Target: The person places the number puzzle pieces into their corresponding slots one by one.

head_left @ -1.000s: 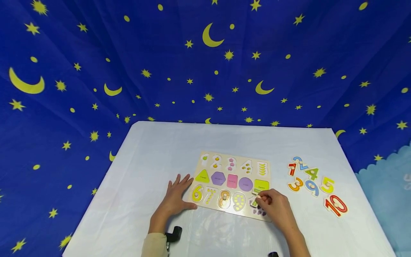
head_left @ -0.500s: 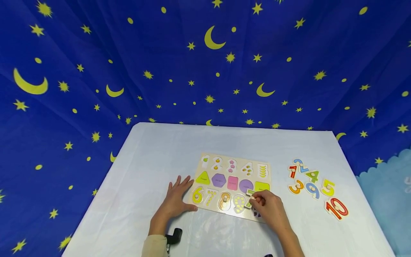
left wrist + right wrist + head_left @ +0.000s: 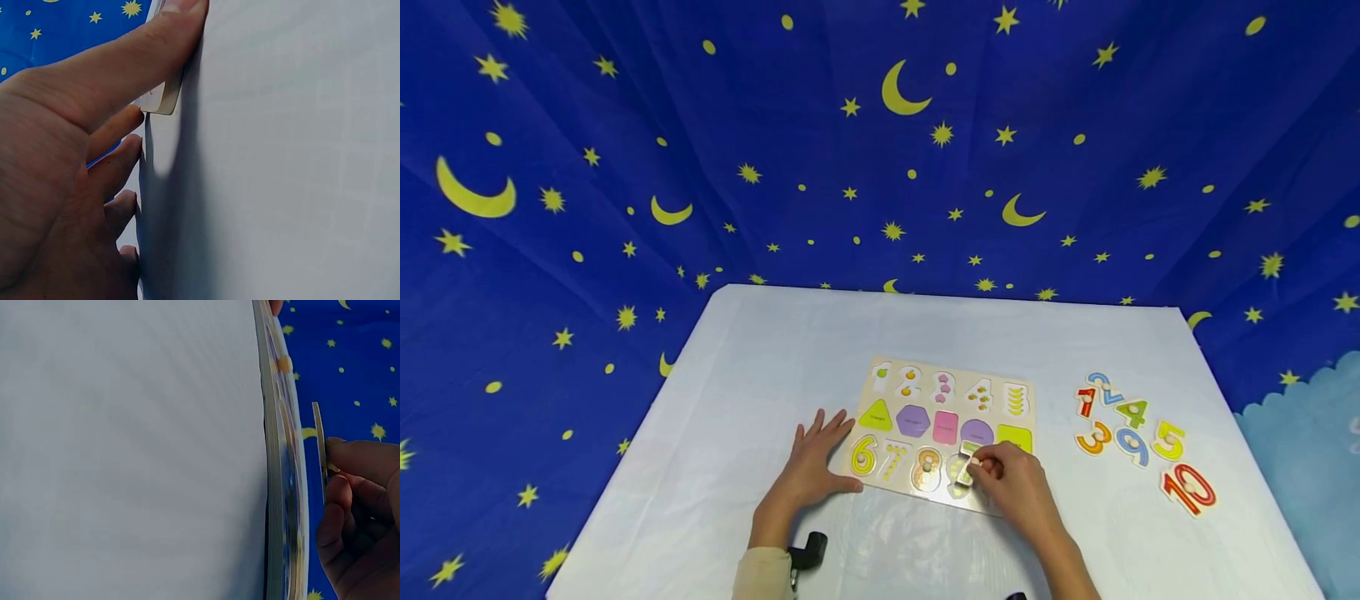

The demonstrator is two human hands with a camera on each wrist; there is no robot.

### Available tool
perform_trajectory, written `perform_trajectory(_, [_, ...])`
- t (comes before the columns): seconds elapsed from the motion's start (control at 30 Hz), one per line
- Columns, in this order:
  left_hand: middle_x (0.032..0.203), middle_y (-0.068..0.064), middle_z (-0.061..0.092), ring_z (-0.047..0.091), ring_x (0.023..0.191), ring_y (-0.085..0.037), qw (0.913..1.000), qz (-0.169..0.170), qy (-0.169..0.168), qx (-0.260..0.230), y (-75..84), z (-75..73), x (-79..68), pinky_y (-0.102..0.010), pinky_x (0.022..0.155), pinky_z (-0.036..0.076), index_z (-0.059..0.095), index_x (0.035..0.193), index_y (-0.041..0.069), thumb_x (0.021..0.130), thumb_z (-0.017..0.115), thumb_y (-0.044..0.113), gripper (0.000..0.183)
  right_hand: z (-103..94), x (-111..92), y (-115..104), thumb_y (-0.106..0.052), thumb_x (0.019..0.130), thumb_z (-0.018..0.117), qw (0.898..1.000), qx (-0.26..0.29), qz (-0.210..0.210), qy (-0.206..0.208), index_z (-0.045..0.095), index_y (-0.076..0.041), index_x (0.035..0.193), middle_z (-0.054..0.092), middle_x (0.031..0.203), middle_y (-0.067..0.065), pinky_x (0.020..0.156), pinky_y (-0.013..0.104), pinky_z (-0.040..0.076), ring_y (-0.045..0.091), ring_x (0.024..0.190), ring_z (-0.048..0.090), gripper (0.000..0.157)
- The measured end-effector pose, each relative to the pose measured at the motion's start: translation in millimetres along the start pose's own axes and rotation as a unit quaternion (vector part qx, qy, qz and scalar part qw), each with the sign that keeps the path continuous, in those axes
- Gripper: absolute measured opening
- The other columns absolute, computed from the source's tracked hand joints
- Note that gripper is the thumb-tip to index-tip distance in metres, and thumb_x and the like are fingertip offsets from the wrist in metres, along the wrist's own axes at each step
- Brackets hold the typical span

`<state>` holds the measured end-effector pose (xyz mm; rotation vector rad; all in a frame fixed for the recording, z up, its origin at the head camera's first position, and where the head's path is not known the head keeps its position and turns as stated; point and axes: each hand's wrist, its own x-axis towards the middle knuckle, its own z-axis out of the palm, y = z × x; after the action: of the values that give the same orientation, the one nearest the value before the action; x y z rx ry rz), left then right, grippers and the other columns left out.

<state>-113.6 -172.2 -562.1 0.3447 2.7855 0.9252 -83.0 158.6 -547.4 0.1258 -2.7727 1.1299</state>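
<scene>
The right hand pinched a green number piece above the puzzle board's near row, left of the fingers. Its long axis ran far to near, bar end far. The left hand lay spread at the board's left edge.

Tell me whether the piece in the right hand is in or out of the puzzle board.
Out: the right wrist view shows the piece pinched in the right hand, with a gap between it and the puzzle board.
</scene>
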Motion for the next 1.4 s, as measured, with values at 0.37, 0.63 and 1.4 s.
perform_trajectory(0.37, [0.155,-0.002,0.029,0.008,0.145,-0.031,1.0,0.006,0.003,-0.002,4.1,-2.6,-2.0,-0.056,0.113,-0.002,0.042,0.147,0.014,0.06,0.09,0.041,0.102,13.3,2.4,-8.0,-0.01,0.071,0.083,0.999,0.022,-0.033,0.011,0.07,-0.017,0.08,0.053,0.068,-0.013,0.053,0.02,0.043,0.003,0.06,0.049,0.017])
perform_trajectory(0.63, [0.155,-0.001,0.029,0.008,0.145,-0.031,1.0,0.004,0.001,0.005,2.7,-1.3,-2.3,-0.056,0.113,-0.002,0.042,0.147,0.015,0.06,0.089,0.042,0.102,19.5,4.3,-15.4,-0.015,0.073,0.082,1.0,0.015,-0.026,-0.007,0.07,-0.017,0.078,0.051,0.067,-0.014,0.054,0.022,0.043,0.003,0.06,0.048,0.013])
perform_trajectory(1.4, [0.155,-0.001,0.029,0.008,0.145,-0.03,0.9999,0.008,0.005,0.006,1.2,-0.4,-2.0,-0.057,0.113,-0.001,0.042,0.147,0.015,0.06,0.089,0.043,0.103,39.7,7.3,-28.8,-0.014,0.071,0.081,0.995,0.017,-0.1,-0.016,0.067,-0.019,0.075,0.049,0.065,-0.013,0.054,0.02,0.039,0.001,0.059,0.044,0.015])
